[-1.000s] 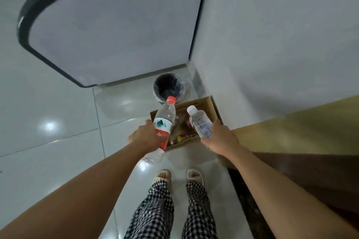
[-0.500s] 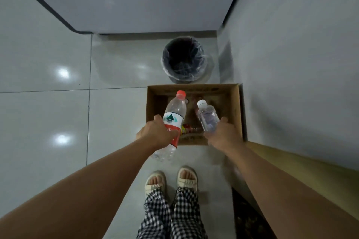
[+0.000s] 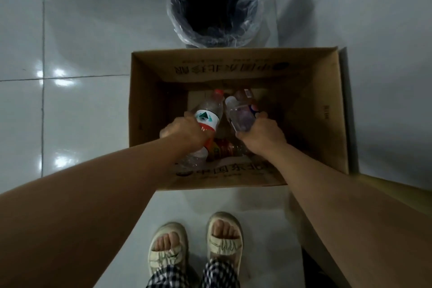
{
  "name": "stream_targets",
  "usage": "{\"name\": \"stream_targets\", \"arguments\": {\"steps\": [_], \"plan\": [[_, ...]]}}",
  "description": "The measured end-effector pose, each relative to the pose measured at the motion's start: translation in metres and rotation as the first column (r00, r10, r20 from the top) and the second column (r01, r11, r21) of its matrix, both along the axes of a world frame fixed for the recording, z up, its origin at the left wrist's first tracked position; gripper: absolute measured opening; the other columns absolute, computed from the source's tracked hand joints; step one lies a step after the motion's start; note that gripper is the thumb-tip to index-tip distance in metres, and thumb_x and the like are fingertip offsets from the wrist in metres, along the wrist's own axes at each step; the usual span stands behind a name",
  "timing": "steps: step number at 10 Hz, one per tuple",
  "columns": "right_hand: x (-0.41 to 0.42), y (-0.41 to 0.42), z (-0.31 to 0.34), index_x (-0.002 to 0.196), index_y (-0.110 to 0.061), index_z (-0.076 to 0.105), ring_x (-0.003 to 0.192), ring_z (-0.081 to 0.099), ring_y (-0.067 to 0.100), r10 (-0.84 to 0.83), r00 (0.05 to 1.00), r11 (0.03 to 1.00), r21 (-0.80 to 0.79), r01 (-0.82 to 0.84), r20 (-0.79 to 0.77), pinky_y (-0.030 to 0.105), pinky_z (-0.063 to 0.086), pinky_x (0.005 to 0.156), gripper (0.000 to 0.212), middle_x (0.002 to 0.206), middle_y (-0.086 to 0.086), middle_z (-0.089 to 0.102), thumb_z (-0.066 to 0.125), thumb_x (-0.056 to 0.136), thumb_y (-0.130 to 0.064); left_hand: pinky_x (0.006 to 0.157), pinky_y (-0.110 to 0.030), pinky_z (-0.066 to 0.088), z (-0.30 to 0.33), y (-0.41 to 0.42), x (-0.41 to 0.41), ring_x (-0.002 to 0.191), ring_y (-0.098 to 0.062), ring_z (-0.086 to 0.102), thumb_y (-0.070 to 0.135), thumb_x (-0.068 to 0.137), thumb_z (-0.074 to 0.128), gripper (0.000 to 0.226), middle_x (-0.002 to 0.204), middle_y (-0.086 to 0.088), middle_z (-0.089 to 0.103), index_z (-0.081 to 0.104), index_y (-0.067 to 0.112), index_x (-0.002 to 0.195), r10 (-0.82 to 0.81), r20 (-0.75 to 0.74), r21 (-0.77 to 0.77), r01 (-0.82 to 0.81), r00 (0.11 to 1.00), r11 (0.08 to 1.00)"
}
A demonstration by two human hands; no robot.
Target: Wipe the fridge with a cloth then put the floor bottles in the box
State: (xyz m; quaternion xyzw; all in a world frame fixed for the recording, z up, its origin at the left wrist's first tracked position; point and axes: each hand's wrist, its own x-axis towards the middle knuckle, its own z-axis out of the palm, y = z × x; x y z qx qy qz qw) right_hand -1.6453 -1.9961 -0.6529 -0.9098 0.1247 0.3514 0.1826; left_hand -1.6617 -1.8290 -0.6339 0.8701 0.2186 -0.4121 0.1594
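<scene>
A: Bottles, where are they now?

B: Both are inside the cardboard box [image 3: 327, 110], not released yet. The left hand [image 3: 184, 133] has its fingers curled around the red-cap bottle [image 3: 209, 114], at the label. The right hand [image 3: 261, 134] has fingers wrapped on the lower part of the small clear bottle [image 3: 238, 116]. Caps point away from the person.

A: Is sth already in the box?

B: Yes, a few other bottles lie at the bottom, e.g. one with a red-orange label [image 3: 222, 148] just below the hands. I cannot count them, it is dark there.

A: So how far is the task?

B: I judge the bottle part is near the end of this round: hands only need to open and come out. No bottle shows on the floor tiles [image 3: 88, 37] in view, but the view is narrow. About the fridge wipe I cannot tell, no cloth is visible.

A: And the black thing?

B: A lined bin [image 3: 217, 2], just behind the box.
</scene>
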Motion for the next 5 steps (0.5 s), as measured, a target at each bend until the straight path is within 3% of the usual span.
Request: {"name": "stream_targets", "arguments": {"steps": [2, 3, 5], "plan": [[-0.007, 0.007, -0.021, 0.14, -0.012, 0.032, 0.118, 0.05, 0.031, -0.03, 0.999, 0.999, 0.04, 0.032, -0.04, 0.034, 0.043, 0.084, 0.07, 0.133, 0.013, 0.048, 0.063, 0.086, -0.042, 0.083, -0.039, 0.044, -0.018, 0.0, 0.002, 0.112, -0.033, 0.054, 0.04, 0.084, 0.061, 0.065, 0.123, -0.015, 0.053, 0.032, 0.011, 0.135, -0.025, 0.024, 0.028, 0.024, 0.999, 0.999], [-0.013, 0.01, -0.008, 0.139, -0.014, 0.035, 0.121, 0.047, 0.03, 0.073, 0.991, 0.997, 0.026, -0.071, -0.114, 0.036, 0.044, 0.091, 0.064, 0.137, 0.012, 0.043, 0.062, 0.087, -0.04, 0.082, -0.038, 0.043, -0.004, 0.003, 0.0, 0.112, -0.031, 0.055, 0.036, 0.08, 0.069, 0.067, 0.123, -0.013, 0.054, 0.036, 0.013, 0.133, -0.125, -0.015, 0.018, 0.125, 0.992, 0.992], [-0.015, 0.016, 0.062, 0.142, -0.02, 0.032, 0.126, 0.043, 0.029, 0.154, 0.986, 0.988, 0.008, -0.154, -0.068, 0.042, 0.045, 0.1, 0.066, 0.14, 0.01, 0.041, 0.063, 0.086, -0.036, 0.08, -0.036, 0.043, 0.066, 0.02, 0.004, 0.101, -0.024, 0.058, 0.036, 0.077, 0.072, 0.058, 0.109, -0.005, 0.06, 0.044, 0.018, 0.123, -0.256, 0.019, 0.042, 0.255, 0.966, 0.966]]}}
